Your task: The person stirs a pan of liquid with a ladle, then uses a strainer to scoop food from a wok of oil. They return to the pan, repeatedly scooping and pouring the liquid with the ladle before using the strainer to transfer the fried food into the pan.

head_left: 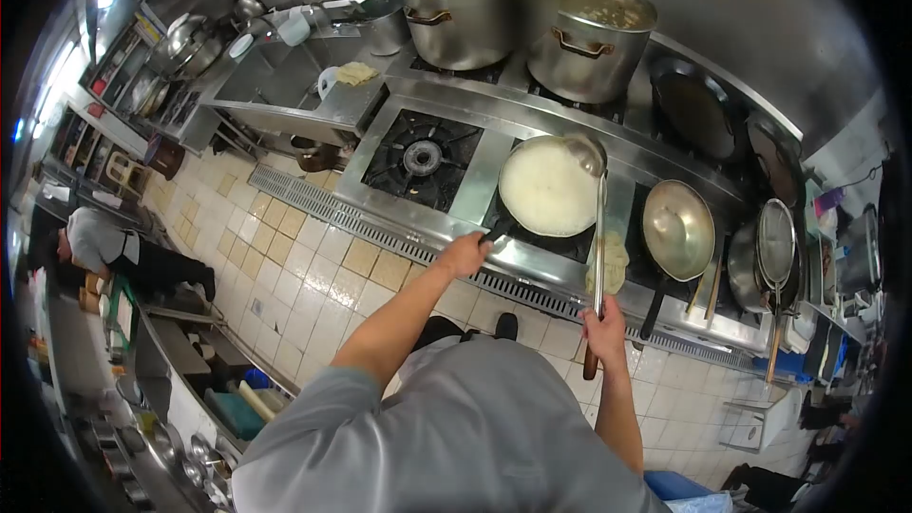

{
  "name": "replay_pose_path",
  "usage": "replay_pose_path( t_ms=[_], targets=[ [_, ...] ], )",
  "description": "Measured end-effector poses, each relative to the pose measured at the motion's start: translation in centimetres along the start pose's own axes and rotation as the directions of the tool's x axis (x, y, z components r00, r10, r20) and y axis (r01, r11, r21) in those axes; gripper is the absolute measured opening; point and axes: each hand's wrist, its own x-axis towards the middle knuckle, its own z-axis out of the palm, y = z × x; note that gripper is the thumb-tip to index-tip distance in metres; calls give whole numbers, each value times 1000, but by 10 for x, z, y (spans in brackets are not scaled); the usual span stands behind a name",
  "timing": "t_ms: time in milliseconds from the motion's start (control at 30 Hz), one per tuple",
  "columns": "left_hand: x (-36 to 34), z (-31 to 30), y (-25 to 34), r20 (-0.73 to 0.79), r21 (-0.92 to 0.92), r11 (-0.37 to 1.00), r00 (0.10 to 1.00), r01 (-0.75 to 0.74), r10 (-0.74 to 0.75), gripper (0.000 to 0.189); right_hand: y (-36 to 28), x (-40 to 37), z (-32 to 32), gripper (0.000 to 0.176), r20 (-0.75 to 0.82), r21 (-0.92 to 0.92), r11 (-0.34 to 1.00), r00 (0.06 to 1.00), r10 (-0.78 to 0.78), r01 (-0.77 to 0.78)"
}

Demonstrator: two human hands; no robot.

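My left hand (pixel 463 255) is closed around the black handle of a frying pan (pixel 502 216) on a stove burner. Pale, foamy liquid (pixel 545 188) fills the pan nearly to its rim. In my right hand (pixel 605 325) is a long-handled ladle (pixel 600 228), gripped near its brown handle end. The ladle's bowl overlaps the pan's far right edge in this view. A crumpled yellowish cloth (pixel 608 264) lies on the stove just right of the pan, beside the ladle's shaft.
Two large stockpots (pixel 591 47) stand behind the pan, a dark blur partly covering them. A metal pan (pixel 678 230) and a strainer (pixel 776 245) sit right. Left are a bare burner (pixel 422 159) and a sink (pixel 275 76). Another person (pixel 109 247) works at the far-left counter.
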Motion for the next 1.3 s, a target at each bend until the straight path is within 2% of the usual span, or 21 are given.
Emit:
replay_pose_path(
  t_ms=[33,100,133,267,367,433,500,567,600,633,667,700,733,800,867,933,1000,1067,1100,1233,1300],
  targets=[
    [-3,5,1,28,-55,998,1000,-8,10,42,10,10,-1,5,-13,4,1000,1000,10,-10],
    [-5,16,8,116,-93,995,991,-48,59,42,37,16,-6,14,-54,-398,913,991,-126,94],
    [-6,17,11,115,-171,985,993,-14,34,42,0,8,1,33,-65,-440,896,992,-104,65],
    [0,25,4,171,-293,956,985,24,28,40,-25,17,21,44,-162,-449,893,985,-66,-14],
    [-1,21,-7,209,-370,927,978,58,22,39,-36,30,42,53,-183,-575,818,975,-127,-1],
    [-1,-2,6,469,-493,811,882,313,-55,38,-40,40,57,57,-239,-618,777,970,-42,-118],
    [4,6,-16,500,-559,766,866,317,6,40,-27,42,68,56,-271,-622,772,961,-55,-131],
    [21,21,-53,616,-634,645,783,426,88,41,2,45,78,55,-228,-554,826,934,-275,108],
    [16,3,-47,631,-598,657,775,459,34,43,25,50,89,40,-257,-566,781,844,-472,264],
    [19,4,-62,642,-596,658,766,461,45,43,2,43,92,40,-267,-574,780,844,-466,249],
    [19,10,-87,578,-565,740,815,365,39,39,-45,30,94,38,-216,-259,966,976,-43,-14],
    [16,12,-108,508,-519,811,860,270,39,37,-69,23,98,37,-16,41,935,935,354,-353],
    [7,-5,-112,515,-519,808,856,280,35,37,-67,20,104,26,-11,186,922,937,348,-340],
    [-15,-46,-119,414,-241,949,862,-206,292,36,-81,14,103,20,51,308,867,917,397,-392],
    [-41,-71,-144,431,-153,896,788,-417,440,50,-96,10,99,15,120,422,795,896,428,-437],
    [-74,-117,-127,547,-56,907,747,-417,377,62,-103,8,92,16,239,589,633,857,457,-502],
    [-99,-148,-127,577,-154,845,648,-513,498,73,-108,7,83,19,291,634,560,836,466,-533],
    [-128,-169,-109,625,-162,836,601,-524,498,78,-110,6,75,24,357,688,443,800,483,-575],
    [-139,-172,-107,672,-171,824,547,-540,499,83,-111,6,71,24,359,688,441,798,484,-576],
    [-158,-127,-154,642,-137,797,559,-589,524,92,-116,-5,62,26,364,694,431,798,481,-577],
    [-152,-117,-156,563,-224,682,479,-696,673,92,-115,-9,59,27,337,682,468,809,481,-562]
  ],
)
